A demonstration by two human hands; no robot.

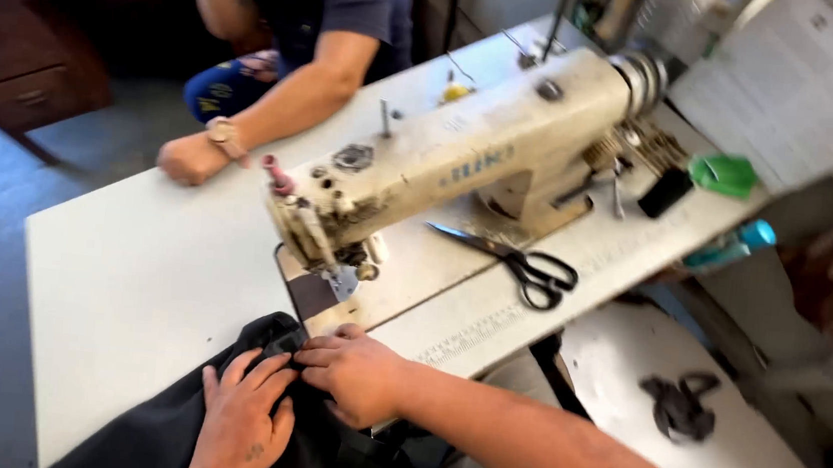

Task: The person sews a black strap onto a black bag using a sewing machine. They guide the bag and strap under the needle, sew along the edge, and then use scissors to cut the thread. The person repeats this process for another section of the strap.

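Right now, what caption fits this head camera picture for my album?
Both hands, left hand and right hand, press dark fabric at the sewing machine.

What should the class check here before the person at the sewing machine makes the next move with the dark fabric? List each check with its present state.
1. Both hands on the dark fabric: left hand and right hand rest on it. Ok.
2. Fabric edge by the presser foot: ok.
3. Fingertips apart from the needle: cannot tell.
4. Scissors lie apart from the hands: ok.
5. Another person's hand rests at the table's far edge, away from the machine head: ok.
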